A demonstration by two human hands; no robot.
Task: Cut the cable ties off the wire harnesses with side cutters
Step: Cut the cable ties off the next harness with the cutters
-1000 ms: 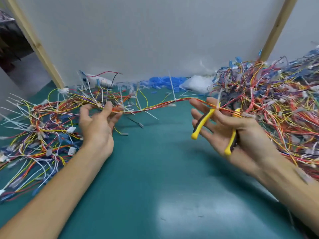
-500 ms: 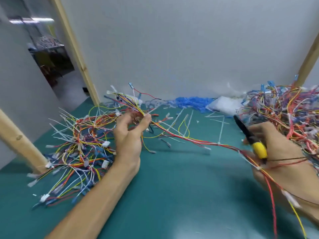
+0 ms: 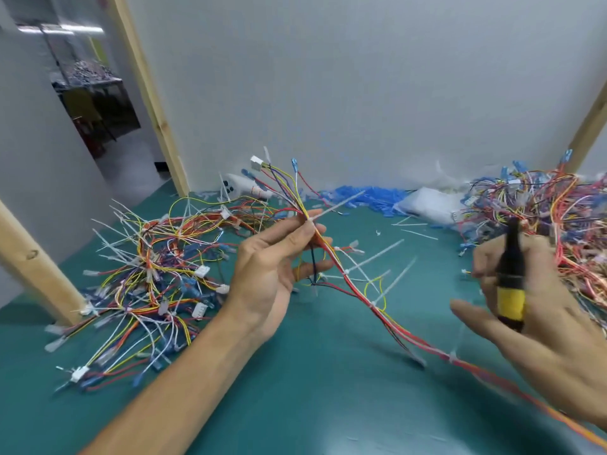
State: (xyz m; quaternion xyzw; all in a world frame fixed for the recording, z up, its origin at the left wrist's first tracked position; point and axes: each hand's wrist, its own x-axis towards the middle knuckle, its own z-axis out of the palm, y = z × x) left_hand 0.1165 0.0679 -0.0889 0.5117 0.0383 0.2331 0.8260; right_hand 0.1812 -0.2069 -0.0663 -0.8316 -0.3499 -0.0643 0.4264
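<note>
Head view. The left hand (image 3: 262, 277) pinches a wire harness (image 3: 331, 253) between thumb and fingertips, raised above the table. The right hand (image 3: 545, 310), clear of the harness on its right, is curled round the black-and-yellow handle of the side cutters (image 3: 510, 284); the tool's tip is blurred. The harness runs from a white connector (image 3: 257, 163) at its far end down toward the near right edge, with white cable ties (image 3: 341, 205) standing out along it. Beneath the harness lies a green mat (image 3: 312, 389). Left of the harness sits a loose heap of harnesses (image 3: 154, 257); right of it, a larger tangled heap (image 3: 558, 211). Behind the harness, small blue pieces (image 3: 361, 197) and a white bag (image 3: 427, 205) lie against a white wall panel (image 3: 361, 93) framed by a wooden post (image 3: 144, 87).
</note>
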